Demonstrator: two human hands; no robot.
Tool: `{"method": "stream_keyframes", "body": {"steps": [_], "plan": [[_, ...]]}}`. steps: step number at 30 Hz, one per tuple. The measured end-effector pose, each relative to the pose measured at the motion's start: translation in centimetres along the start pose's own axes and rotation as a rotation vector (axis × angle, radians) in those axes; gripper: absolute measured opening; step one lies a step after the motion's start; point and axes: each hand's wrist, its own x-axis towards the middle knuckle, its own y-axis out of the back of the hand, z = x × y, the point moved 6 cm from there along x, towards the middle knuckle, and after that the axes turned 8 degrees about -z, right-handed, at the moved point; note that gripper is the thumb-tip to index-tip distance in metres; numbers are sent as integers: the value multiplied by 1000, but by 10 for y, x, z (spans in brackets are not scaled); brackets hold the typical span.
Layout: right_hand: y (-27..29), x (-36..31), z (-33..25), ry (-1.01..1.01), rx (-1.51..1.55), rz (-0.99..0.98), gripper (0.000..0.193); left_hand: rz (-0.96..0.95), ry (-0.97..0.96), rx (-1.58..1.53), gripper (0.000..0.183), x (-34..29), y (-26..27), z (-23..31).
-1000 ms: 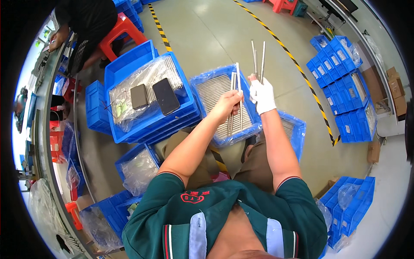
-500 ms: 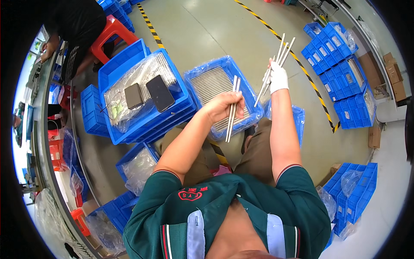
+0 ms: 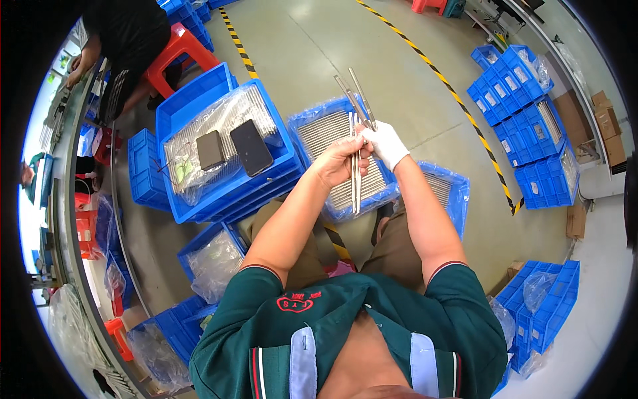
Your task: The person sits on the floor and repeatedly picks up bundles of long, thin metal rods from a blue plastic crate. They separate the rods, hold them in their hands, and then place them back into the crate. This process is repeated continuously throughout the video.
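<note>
Seen from above, a seated person in a dark green shirt holds both hands out over a blue plastic crate (image 3: 307, 126) lined with clear plastic and filled with rows of thin metal rods. The bare left hand (image 3: 337, 163) has its fingers curled closed around a few long thin metal rods (image 3: 355, 179), which hang downward over the crate from the grip. The right hand (image 3: 384, 143), in a white glove, is also closed, pinching two more thin metal strips (image 3: 353, 93) that stick up and away from the hands. The two hands are touching or just beside each other. To the left sits a larger blue crate (image 3: 189, 93), stacked on others, holding a clear plastic bag with two dark flat rectangular devices (image 3: 232, 147) lying on top. A second plastic-lined crate of rods (image 3: 458, 193) lies just to the right of the person's right forearm. More stacks of blue crates (image 3: 522, 100) stand well apart at the right. Another person (image 3: 126, 40) sits on a red stool (image 3: 179, 50) at the upper left.
</note>
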Motion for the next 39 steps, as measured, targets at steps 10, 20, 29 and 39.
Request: {"method": "stream_keyframes", "body": {"steps": [10,20,29,39], "plan": [[8,-24,-7,-42,-87,137,22,522,-328,64,25,-5,41,45],[0,-50,-11,-38,-160,56,16,471,-544,-6,31,-4,45,66],[-5,-39,-8,86,-132,175,18,455,-368,123,24,12,30,26],[-12,-33,-5,58,210,157,19,502,-237,328,20,9,14,11]]}}
